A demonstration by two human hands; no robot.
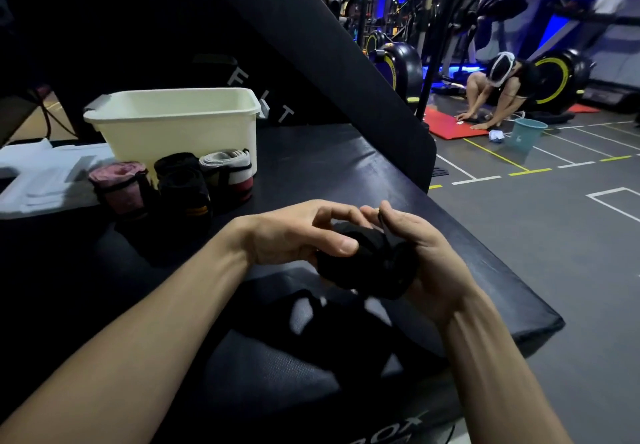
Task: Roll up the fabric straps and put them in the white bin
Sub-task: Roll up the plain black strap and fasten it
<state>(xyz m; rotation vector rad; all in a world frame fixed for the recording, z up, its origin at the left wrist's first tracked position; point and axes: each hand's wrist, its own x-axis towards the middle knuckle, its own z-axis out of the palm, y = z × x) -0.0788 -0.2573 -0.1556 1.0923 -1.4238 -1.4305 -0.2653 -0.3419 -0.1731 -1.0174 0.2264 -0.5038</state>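
Head view: left hand (294, 232) and right hand (419, 253) are both curling around a black strap roll (367, 263); behind them, "FIT" lettering (263, 97) is showing.

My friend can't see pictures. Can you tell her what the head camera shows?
Two hands, left hand and right hand, hold a black strap roll over a dark padded bench. Behind them, three rolled straps sit in front of a white bin.
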